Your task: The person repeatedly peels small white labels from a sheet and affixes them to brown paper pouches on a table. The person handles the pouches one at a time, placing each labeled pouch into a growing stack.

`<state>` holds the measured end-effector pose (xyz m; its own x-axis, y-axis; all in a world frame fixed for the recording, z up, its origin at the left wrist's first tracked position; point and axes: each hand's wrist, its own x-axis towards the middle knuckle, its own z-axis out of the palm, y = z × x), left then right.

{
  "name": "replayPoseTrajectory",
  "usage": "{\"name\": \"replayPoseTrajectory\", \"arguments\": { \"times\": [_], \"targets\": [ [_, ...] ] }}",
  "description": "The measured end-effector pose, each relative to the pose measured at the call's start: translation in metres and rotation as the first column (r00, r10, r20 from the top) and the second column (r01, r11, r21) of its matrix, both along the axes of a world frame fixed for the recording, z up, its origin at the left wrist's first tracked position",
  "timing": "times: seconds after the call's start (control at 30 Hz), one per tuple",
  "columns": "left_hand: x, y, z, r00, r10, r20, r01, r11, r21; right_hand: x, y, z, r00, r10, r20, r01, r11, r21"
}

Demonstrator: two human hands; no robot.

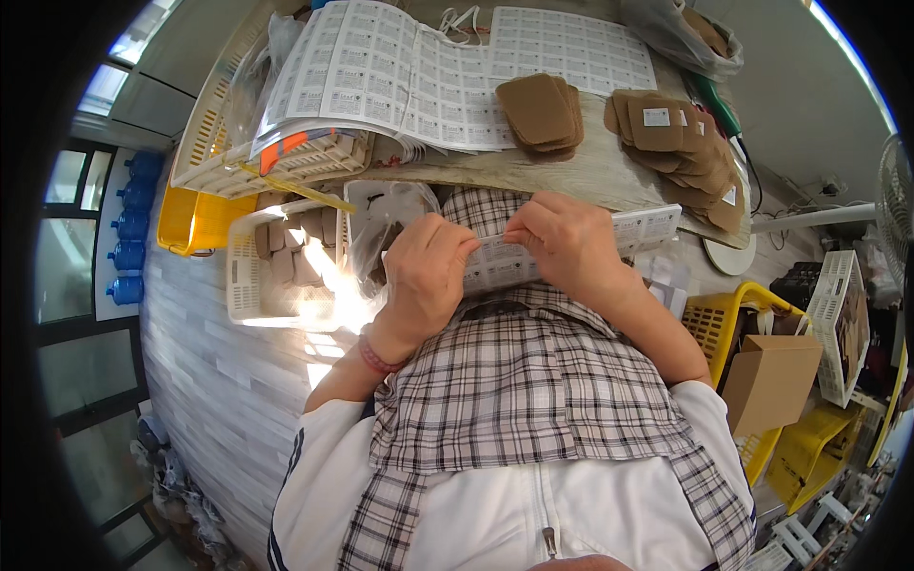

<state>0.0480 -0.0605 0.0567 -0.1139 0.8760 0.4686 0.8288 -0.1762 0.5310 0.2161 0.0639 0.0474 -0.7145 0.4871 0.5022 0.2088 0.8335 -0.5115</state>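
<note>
A white sheet of printed labels stretches in front of my checked apron, just off the table's near edge. My left hand pinches its top edge, thumb and forefinger pressed together. Close beside it, my right hand grips the same edge in a pinch, and the sheet runs on to the right past the wrist. Whether a single label lies between the fingertips I cannot tell. On the table beyond, a stack of brown rounded pads sits by itself. To its right lie overlapping brown pads, several with a small white label.
More label sheets spread over the table and a cream plastic basket. A white crate with brown pieces stands on the floor at left. Right of me are a yellow crate, a cardboard box and a fan.
</note>
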Motion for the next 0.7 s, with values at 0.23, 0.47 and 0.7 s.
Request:
{"name": "replayPoseTrajectory", "arguments": {
  "times": [0.23, 0.47, 0.7],
  "targets": [
    [-0.054, -0.002, -0.017, 0.960, -0.095, 0.262, 0.116, 0.991, -0.063, 0.041, 0.031, -0.002, 0.997, -0.034, 0.067, 0.040, 0.995, -0.090],
    [-0.087, -0.006, -0.013, 0.953, -0.113, 0.281, 0.163, 0.974, -0.160, 0.070, 0.044, -0.017, 0.992, -0.117, 0.055, 0.129, 0.872, -0.473],
    [-0.104, -0.004, -0.005, 0.999, -0.013, -0.047, -0.009, 0.897, -0.443, 0.049, 0.041, -0.033, 0.991, -0.116, 0.068, 0.133, 0.781, -0.610]
  ]
}}
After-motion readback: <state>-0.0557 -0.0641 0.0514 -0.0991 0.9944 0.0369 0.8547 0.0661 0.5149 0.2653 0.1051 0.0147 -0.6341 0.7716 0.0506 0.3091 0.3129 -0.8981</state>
